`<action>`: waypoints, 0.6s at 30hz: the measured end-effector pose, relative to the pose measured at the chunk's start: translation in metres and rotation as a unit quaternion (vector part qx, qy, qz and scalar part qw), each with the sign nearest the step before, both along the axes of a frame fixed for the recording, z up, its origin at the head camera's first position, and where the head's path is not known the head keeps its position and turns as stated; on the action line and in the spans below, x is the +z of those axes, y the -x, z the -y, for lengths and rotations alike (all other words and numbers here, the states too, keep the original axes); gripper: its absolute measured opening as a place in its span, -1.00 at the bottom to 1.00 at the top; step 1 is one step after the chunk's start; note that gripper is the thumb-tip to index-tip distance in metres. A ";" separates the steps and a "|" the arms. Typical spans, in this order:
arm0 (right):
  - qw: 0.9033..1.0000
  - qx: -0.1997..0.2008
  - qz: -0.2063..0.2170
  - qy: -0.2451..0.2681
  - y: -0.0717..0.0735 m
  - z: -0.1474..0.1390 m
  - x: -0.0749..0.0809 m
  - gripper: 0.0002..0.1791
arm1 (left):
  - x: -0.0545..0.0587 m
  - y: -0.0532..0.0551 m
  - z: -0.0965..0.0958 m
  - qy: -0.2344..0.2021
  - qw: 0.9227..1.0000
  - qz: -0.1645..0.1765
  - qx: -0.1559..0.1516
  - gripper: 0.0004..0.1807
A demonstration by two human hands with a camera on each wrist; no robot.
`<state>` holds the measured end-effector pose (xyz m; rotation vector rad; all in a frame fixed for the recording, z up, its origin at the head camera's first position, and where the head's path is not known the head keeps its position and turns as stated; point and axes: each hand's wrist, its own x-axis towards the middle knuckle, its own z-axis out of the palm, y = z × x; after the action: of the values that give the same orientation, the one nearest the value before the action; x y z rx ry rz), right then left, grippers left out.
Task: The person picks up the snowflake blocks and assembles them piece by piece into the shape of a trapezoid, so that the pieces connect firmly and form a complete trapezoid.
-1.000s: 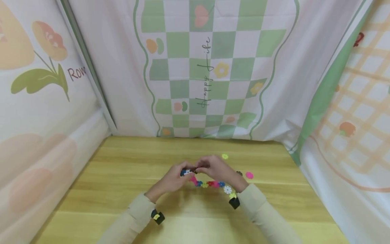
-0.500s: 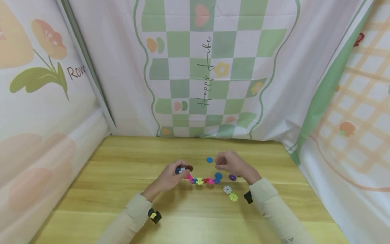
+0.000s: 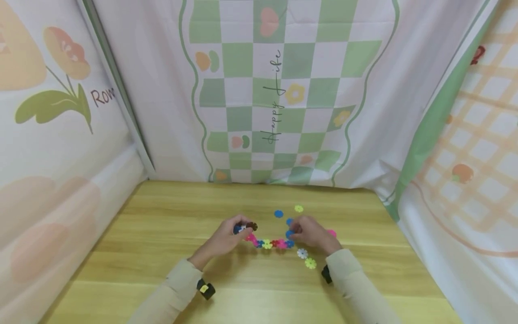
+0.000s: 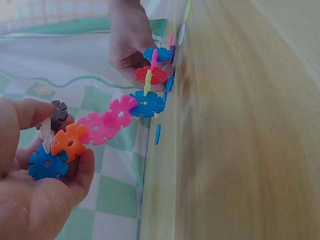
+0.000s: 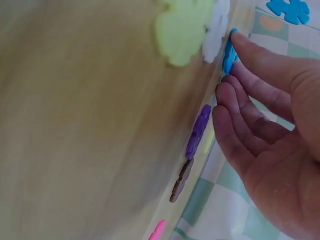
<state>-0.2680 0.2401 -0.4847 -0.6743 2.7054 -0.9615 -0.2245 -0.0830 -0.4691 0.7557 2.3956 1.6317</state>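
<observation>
In the head view, the left hand (image 3: 228,236) grips one end of a chain (image 3: 267,244) made from colourful flower-shaped pieces. The chain goes out to the right, above the wooden surface (image 3: 243,292), and its far end, which is blue, comes near to the right hand (image 3: 311,233). The fingers of the right hand are bent and reach to a blue piece (image 3: 289,234). Around this hand are loose pieces: a pink piece (image 3: 332,233), partly covered by it, and nearer to the person a white piece (image 3: 302,253) and a yellow-green piece (image 3: 310,263).

In the left wrist view, the thumb and fingers of the left hand hold the chain at a cluster with a dark piece (image 4: 59,114), an orange piece (image 4: 70,141) and one more blue flower. After it come two pink flowers, then blue, yellow and red ones.

In the right wrist view, the thumb and the forefinger are at the edges of the blue piece; I cannot tell if they grasp it firmly. The other fingers curve loosely. Below them lie a purple piece (image 5: 199,131) and a brown piece (image 5: 181,180).
</observation>
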 end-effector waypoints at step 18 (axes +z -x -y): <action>0.994 -0.057 0.003 0.098 -0.013 0.025 0.036 -0.85 | -0.005 0.001 -0.005 -0.003 1.000 0.004 0.005 -0.77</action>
<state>-0.2553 0.2147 -0.4488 -0.5534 2.6920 -1.2664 -0.2260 -0.0781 -0.4739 0.7378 2.3946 1.6419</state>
